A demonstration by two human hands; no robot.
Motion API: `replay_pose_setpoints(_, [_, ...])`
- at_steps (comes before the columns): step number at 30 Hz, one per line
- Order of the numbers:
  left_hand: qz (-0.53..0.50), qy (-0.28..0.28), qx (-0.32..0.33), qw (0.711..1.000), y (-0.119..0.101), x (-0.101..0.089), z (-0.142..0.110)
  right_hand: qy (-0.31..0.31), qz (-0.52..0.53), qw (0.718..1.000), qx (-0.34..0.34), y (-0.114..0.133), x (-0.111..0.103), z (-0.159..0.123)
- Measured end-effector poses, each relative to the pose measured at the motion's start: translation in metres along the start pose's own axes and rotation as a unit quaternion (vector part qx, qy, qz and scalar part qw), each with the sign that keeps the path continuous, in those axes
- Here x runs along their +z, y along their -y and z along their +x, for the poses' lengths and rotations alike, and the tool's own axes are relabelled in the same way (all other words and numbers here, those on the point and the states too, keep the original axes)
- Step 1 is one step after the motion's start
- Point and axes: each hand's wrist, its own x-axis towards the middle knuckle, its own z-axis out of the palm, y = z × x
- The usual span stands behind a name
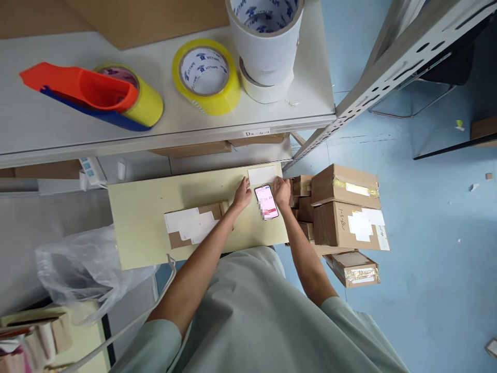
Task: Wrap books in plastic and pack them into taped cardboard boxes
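Observation:
A small white sheet of paper (262,175) is at the far right end of the cream tabletop, just beyond a lit smartphone (266,201) with a pink screen. At the sheet's left edge, my left hand (243,195) has its fingers closed on the near corner. My right hand (282,192) pinches the opposite side, its fingers curled together. The phone lies face up between the two hands. To the left of my left forearm, a flat cardboard box (175,240) with white labels rests on the table.
Above the table, a shelf (155,62) holds yellow tape (229,96), white tape rolls (266,54) and a red-and-blue tape dispenser (108,96). Several cardboard boxes (326,223) are stacked right of the table, by the metal post (361,90). A plastic bag (83,264) hangs at left.

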Motion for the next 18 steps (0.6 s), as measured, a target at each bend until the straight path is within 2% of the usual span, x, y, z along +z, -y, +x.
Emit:
replay_pose_setpoints(6, [0.014,-0.067,0.002,0.998,-0.02,-0.001,-0.007,-0.021,-0.023,0.999,0.013,0.016,-0.006,-0.005])
replay_pose_setpoints(11, [0.022,-0.11,-0.004,0.994,-0.041,-0.001,0.003,-0.024,-0.014,0.999,0.018,0.019,-0.007,0.001])
replay_pose_setpoints(15, [0.048,-0.099,0.005,0.994,-0.053,-0.005,0.009,-0.01,-0.02,1.0,-0.003,0.018,-0.013,0.001])
replay_pose_setpoints(18, [0.054,-0.066,0.026,0.996,-0.061,-0.006,0.007,0.0,-0.058,0.995,-0.081,0.022,-0.016,-0.004])
